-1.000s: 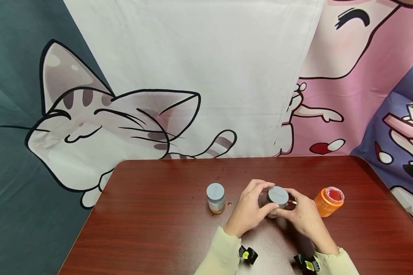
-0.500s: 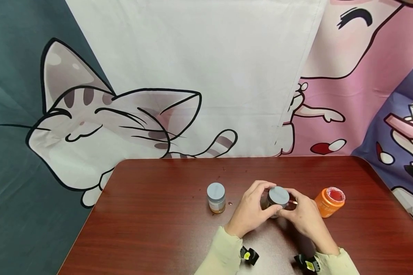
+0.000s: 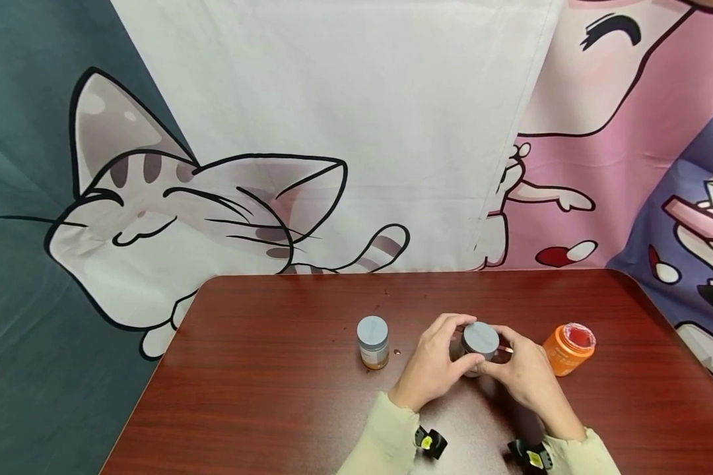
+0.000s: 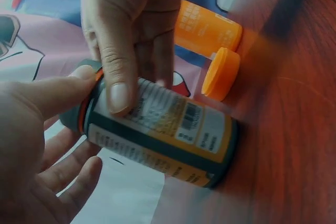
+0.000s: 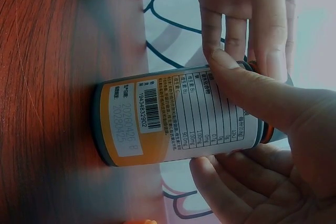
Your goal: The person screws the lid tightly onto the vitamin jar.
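Note:
Between the two hands a dark supplement bottle [image 5: 184, 114] with a yellow and white label stands upright, its base at or close to the tabletop. My left hand [image 3: 430, 369] grips its grey cap [image 3: 480, 338] near the rim, thumb in front and fingers behind. The right hand [image 3: 525, 373] holds the body just under the cap, its thumb pressing the label in the right wrist view. An orange band shows below the cap in the left wrist view. Whether the cap is loose cannot be seen.
A similar grey-capped bottle [image 3: 372, 343] stands to the left. On the right is an uncapped orange bottle [image 3: 566, 353] with reddish contents or residue at its mouth. An orange cap [image 4: 221, 74] lies beside it. The brown table [image 3: 261, 396] meets a cartoon-printed curtain [image 3: 356, 132] behind.
Both hands keep their hold on the bottle in nearly the same place. The left fingers have shifted only very slightly around the cap.

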### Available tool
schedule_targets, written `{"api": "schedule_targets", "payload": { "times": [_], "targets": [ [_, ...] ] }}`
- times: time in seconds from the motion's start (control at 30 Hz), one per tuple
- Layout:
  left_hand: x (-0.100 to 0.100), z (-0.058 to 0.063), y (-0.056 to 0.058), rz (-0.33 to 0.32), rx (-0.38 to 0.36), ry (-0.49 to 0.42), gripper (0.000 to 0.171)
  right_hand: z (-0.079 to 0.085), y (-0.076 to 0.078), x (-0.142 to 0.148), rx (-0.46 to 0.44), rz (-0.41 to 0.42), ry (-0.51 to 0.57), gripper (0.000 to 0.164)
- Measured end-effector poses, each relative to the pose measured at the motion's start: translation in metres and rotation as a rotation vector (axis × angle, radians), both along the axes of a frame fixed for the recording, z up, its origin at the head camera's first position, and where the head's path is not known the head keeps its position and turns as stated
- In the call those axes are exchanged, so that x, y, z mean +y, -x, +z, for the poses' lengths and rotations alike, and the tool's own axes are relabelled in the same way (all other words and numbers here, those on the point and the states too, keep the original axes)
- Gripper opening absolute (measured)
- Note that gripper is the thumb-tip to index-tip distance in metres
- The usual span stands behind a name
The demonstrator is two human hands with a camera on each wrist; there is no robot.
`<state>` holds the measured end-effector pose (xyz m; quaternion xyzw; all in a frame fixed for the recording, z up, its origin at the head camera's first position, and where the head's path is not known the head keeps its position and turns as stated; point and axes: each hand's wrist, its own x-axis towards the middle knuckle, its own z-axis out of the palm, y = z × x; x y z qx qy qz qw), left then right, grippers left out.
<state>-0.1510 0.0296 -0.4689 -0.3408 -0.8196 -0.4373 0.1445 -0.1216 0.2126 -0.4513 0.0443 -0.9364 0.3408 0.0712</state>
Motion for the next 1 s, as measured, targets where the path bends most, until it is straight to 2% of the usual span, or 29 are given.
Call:
{"api": "schedule_targets", "payload": {
  "times": [0.17, 0.33, 0.6, 1.0],
  "targets": [
    [-0.0022, 0.0021, 0.0, -0.024, -0.012, 0.033, 0.056, 0.0008, 0.0, -0.0002, -0.013, -0.001, 0.003, 0.068],
    [-0.0022, 0.0017, -0.001, -0.021, -0.017, 0.049, 0.059, 0.0005, -0.0007, -0.0004, -0.025, -0.001, 0.012, 0.066],
    [-0.0017, 0.0022, -0.0009, -0.006, -0.002, 0.087, 0.065, -0.0004, 0.0, -0.0003, 0.017, 0.0, -0.012, 0.068],
    [-0.0017, 0.0022, -0.0008, -0.006, -0.071, -0.008, 0.069, 0.0003, -0.0005, -0.0011, 0.005, -0.003, -0.002, 0.068]
  ]
}}
